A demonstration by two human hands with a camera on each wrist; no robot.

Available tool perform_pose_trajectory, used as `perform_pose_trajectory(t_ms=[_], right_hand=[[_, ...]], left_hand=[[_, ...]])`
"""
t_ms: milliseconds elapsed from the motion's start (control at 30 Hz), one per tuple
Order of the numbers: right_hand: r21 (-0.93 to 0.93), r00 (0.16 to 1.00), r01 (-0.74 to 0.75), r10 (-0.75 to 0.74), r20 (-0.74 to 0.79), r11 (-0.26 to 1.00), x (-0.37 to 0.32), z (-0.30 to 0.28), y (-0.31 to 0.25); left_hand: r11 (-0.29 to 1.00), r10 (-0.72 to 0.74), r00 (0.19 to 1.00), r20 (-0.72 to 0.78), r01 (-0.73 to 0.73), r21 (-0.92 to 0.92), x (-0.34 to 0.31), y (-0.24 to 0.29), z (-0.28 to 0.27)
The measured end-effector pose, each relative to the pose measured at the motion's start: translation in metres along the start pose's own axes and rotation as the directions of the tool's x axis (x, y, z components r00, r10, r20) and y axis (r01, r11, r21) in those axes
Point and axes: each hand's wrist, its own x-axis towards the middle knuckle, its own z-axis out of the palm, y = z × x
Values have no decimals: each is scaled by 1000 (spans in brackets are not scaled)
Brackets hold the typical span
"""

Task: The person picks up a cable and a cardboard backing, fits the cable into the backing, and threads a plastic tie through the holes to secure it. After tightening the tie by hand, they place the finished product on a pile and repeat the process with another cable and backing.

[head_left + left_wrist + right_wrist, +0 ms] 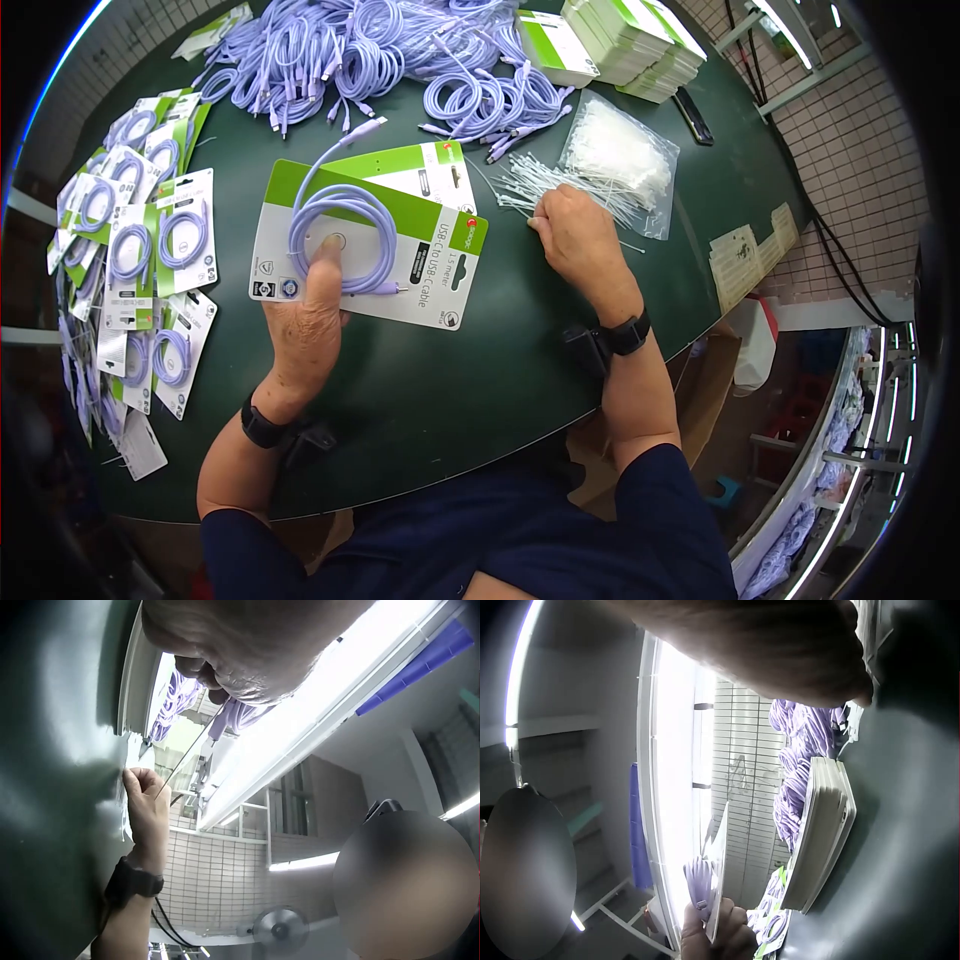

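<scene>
The left hand (305, 325) grips a printed card (430, 262), thumb across its front, fingers behind; a coiled cable (388, 232) lies on its face. The card's long axis runs mostly left to right, its hanging slot towards the right hand (578, 240).

Right of the card, the right hand's thumb and fingertips are drawn together at the near edge of the loose plastic ties (548, 180). Whether they grasp one I can't tell; it's a bit hard to make out, with the tips partly hidden. Most ties slant left to right, in line with the card's length rather than across it, and this hand is far nearer them than the left.

Farther off, up and right of the card, lies the bag of ties (620, 145); beyond the card sits the heap of cables (350, 60).
</scene>
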Motion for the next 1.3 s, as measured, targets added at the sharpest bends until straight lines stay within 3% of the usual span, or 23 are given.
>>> perform_pose_trajectory(t_ms=[100, 200, 367, 467, 500, 600, 633, 733, 833, 900, 1000, 1033, 1100, 1133, 1167, 1267, 1300], right_hand=[[8, 995, 53, -52, -84, 999, -4, -4, -5], [306, 990, -99, 62, 130, 947, -4, -18, -10], [361, 992, -97, 58, 116, 928, -2, -7, 5], [627, 967, -195, 42, 250, 754, 0, -8, 9], [631, 969, -192, 43, 243, 752, 1, -10, 7], [671, 886, -381, 43, 462, 636, 2, -20, 1], [673, 888, -379, 44, 458, 635, 3, -23, 1], [783, 813, -577, 75, 577, 231, 5, -29, 4], [773, 801, -585, 31, 597, 245, 5, -32, 8], [767, 795, -588, 12, 606, 258, 3, -34, 8], [884, 885, -464, 59, 461, 53, 3, -34, -3], [886, 888, -460, 60, 457, 61, 2, -33, -5], [958, 961, -271, 73, 265, 90, -1, -25, -7], [979, 983, -175, 79, 167, 104, 0, -23, -9], [978, 982, -178, 82, 169, 110, 0, -23, -11], [953, 987, 159, -25, -158, 258, -1, -19, -18], [953, 988, 153, -20, -153, 262, -2, -19, -18]], left_hand=[[1000, 4, 1000, 5, -4, 29, -2, 3, 2], [1000, 12, 1000, -12, -11, 28, -4, 5, 5], [1000, 2, 1000, 7, -2, 17, -5, 2, 6], [1000, 2, 1000, -1, -2, 7, -6, 4, 6], [1000, -7, 1000, 13, 7, 8, -7, 5, 5], [1000, -19, 999, 46, 18, 14, -5, 7, 4], [1000, -2, 999, 48, 2, 2, -4, 7, 4], [999, 30, 998, 52, -28, -27, -4, 6, 5], [1000, -13, 999, 41, 13, -3, -4, 5, 4], [999, 37, 999, 35, -37, -26, -3, -2, 5], [989, 132, 991, 12, -131, -68, -4, -8, 4], [992, 125, 992, 28, -126, 10, -7, -5, 2], [980, 106, 993, 54, -113, 164, -12, -2, -2], [981, 107, 993, 54, -115, 157, -15, -4, -5], [979, 138, 984, 116, -154, 137, -18, -7, -8], [972, 192, 952, 239, -217, 85, -23, -14, -11], [961, 244, 929, 277, -270, 56, -24, -14, -11]])
